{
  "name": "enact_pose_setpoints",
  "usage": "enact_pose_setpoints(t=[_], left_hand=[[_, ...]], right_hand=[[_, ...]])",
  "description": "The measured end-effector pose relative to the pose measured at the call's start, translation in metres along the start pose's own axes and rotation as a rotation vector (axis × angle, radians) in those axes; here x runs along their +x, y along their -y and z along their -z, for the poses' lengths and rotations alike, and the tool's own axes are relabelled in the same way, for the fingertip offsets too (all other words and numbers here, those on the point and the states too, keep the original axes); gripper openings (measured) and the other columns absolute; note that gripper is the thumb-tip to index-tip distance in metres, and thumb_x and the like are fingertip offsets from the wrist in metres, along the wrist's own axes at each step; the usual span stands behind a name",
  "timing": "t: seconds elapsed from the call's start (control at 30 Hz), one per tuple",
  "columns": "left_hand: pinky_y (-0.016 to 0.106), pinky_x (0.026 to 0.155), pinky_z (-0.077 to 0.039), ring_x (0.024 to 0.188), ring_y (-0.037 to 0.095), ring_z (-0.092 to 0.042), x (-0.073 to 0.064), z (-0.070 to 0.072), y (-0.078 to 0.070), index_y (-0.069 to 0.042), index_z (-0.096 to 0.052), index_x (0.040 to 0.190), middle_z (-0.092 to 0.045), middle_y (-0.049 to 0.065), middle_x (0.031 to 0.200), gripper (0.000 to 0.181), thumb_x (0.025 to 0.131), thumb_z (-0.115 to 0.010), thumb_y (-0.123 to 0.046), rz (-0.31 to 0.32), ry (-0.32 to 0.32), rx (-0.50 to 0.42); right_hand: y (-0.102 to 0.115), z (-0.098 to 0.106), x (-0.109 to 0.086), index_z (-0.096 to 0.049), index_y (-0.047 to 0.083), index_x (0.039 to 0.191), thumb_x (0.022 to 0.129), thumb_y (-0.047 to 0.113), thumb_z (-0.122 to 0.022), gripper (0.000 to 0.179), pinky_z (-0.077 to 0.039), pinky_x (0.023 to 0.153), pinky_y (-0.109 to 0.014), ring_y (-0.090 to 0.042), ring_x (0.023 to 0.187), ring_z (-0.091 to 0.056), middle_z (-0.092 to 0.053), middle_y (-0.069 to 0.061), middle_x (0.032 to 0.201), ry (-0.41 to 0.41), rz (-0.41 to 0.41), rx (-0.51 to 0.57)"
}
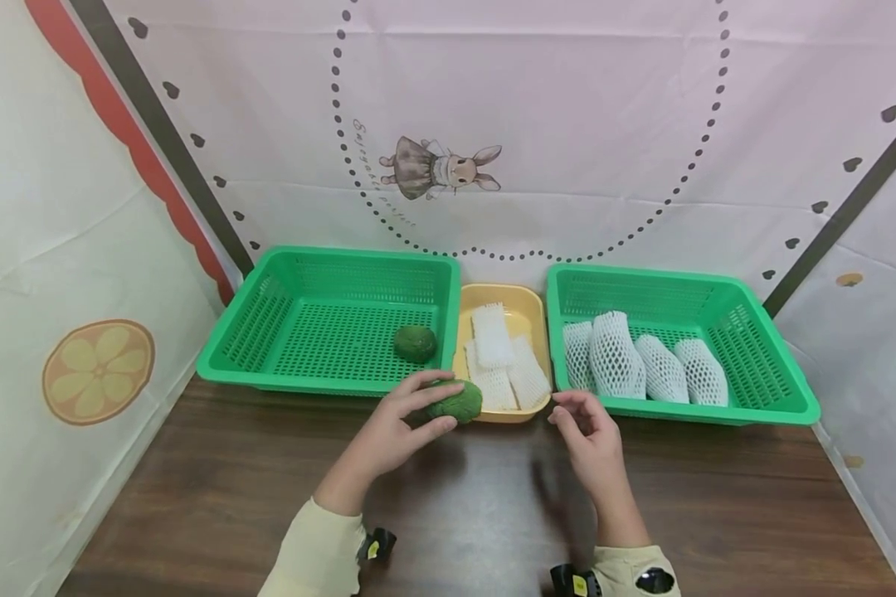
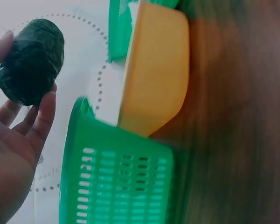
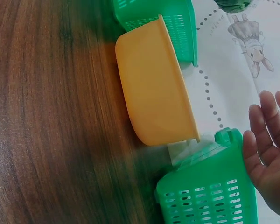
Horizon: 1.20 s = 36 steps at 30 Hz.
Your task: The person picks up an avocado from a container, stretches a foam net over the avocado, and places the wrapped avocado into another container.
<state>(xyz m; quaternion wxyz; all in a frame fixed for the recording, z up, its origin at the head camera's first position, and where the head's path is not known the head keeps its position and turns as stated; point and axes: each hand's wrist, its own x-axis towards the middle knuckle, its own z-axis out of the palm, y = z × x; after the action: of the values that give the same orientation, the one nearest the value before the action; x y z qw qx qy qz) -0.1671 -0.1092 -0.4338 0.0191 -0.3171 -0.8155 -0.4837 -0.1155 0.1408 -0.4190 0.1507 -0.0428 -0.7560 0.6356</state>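
My left hand (image 1: 388, 431) holds a dark green, bumpy-skinned avocado (image 1: 457, 402) between thumb and fingers, raised near the front of the yellow tray (image 1: 541, 327). The left wrist view shows the avocado (image 2: 32, 63) gripped at its sides. A second avocado (image 1: 415, 343) lies in the left green basket (image 1: 328, 386). White foam net sleeves (image 1: 493, 336) lie flat and overlapping in the yellow tray. Close to that tray's right front corner is my right hand (image 1: 591, 435), fingers loosely bent with nothing between them; its fingers (image 3: 268, 126) show relaxed in the right wrist view.
The right green basket (image 1: 776, 398) holds several net-covered items (image 1: 617, 356) side by side. Both baskets and the tray stand in a row at the back of the brown wooden table (image 1: 485, 514). Printed cloth (image 1: 597, 124) hangs behind and at both sides.
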Motion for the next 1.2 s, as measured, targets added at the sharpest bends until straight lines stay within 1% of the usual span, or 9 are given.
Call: enact_pose_setpoints(t=[0.13,0.23,0.33,0.5,0.67,0.8,0.93,1.07,1.2], left_hand=[[0.047,0.099,-0.035,0.127,0.021,-0.039,-0.004,-0.010,0.002,-0.015,-0.061,0.124,-0.048,0.001,0.133,0.035,0.089,-0.063,-0.017,-0.003,0.020,-0.042],[0.043,0.098,-0.038,0.126,0.021,-0.039,-0.006,-0.016,0.006,-0.014,-0.062,0.122,-0.049,0.001,0.132,0.034,0.088,-0.064,-0.015,0.013,0.019,-0.083],[0.042,0.096,-0.041,0.126,0.023,-0.040,-0.007,-0.021,0.008,-0.014,-0.062,0.121,-0.050,0.002,0.131,0.035,0.086,-0.067,-0.015,0.039,0.015,-0.113],[0.043,0.096,-0.040,0.127,0.024,-0.040,-0.009,-0.030,0.011,-0.016,-0.061,0.120,-0.048,0.005,0.134,0.037,0.084,-0.069,-0.020,0.100,0.030,-0.111],[0.040,0.091,-0.045,0.117,0.020,-0.047,-0.011,-0.040,0.013,-0.017,-0.059,0.118,-0.048,0.003,0.131,0.038,0.082,-0.071,-0.015,0.132,0.069,-0.142],[0.036,0.088,-0.047,0.108,0.017,-0.051,-0.011,-0.047,0.013,-0.015,-0.054,0.124,-0.050,0.003,0.125,0.047,0.080,-0.073,-0.015,0.153,0.086,-0.114],[0.035,0.087,-0.047,0.104,0.016,-0.054,-0.011,-0.052,0.012,-0.013,-0.050,0.129,-0.053,0.004,0.123,0.055,0.080,-0.074,-0.020,0.191,0.105,-0.075],[0.039,0.089,-0.046,0.106,0.019,-0.054,-0.013,-0.055,0.012,-0.010,-0.051,0.130,-0.052,0.006,0.126,0.057,0.079,-0.075,-0.020,0.217,0.123,-0.060],[0.041,0.091,-0.044,0.109,0.020,-0.052,-0.015,-0.060,0.014,-0.009,-0.051,0.130,-0.051,0.006,0.127,0.059,0.076,-0.076,-0.017,0.220,0.140,0.004]], right_hand=[[-0.001,0.000,0.000,-0.058,-0.011,0.099,0.086,-0.009,-0.056,0.013,-0.042,0.061,-0.019,-0.008,0.070,-0.054,-0.058,-0.017,0.077,-0.001,-0.006,0.003],[-0.001,0.000,0.000,-0.058,-0.011,0.100,0.087,-0.009,-0.055,0.014,-0.042,0.061,-0.019,-0.008,0.070,-0.055,-0.058,-0.017,0.077,0.001,-0.007,-0.001],[-0.001,0.001,0.000,-0.058,-0.011,0.100,0.087,-0.009,-0.055,0.014,-0.042,0.061,-0.019,-0.008,0.070,-0.054,-0.058,-0.019,0.078,0.003,-0.005,-0.005],[-0.002,0.001,0.000,-0.059,-0.010,0.099,0.087,-0.009,-0.055,0.013,-0.042,0.061,-0.019,-0.007,0.070,-0.055,-0.057,-0.021,0.078,0.000,-0.009,0.002],[-0.003,0.001,0.000,-0.059,-0.010,0.099,0.087,-0.009,-0.055,0.013,-0.042,0.061,-0.019,-0.017,0.071,-0.056,-0.058,-0.020,0.078,-0.003,-0.016,0.002],[-0.003,0.001,0.000,-0.059,-0.010,0.099,0.087,-0.009,-0.055,0.013,-0.042,0.061,-0.019,-0.020,0.072,-0.057,-0.057,-0.020,0.078,-0.004,-0.017,0.009],[-0.004,0.001,0.000,-0.059,-0.010,0.099,0.087,-0.009,-0.055,0.013,-0.042,0.060,-0.019,-0.012,0.070,-0.056,-0.057,-0.020,0.078,0.000,-0.018,0.010],[-0.004,0.002,0.000,-0.059,-0.010,0.100,0.087,-0.008,-0.055,0.013,-0.042,0.061,-0.019,-0.007,0.070,-0.055,-0.057,-0.020,0.079,0.002,-0.031,0.001],[-0.003,0.002,0.000,-0.059,-0.009,0.100,0.088,-0.008,-0.055,0.013,-0.042,0.061,-0.019,-0.008,0.070,-0.054,-0.057,-0.019,0.079,0.003,-0.049,-0.006]])
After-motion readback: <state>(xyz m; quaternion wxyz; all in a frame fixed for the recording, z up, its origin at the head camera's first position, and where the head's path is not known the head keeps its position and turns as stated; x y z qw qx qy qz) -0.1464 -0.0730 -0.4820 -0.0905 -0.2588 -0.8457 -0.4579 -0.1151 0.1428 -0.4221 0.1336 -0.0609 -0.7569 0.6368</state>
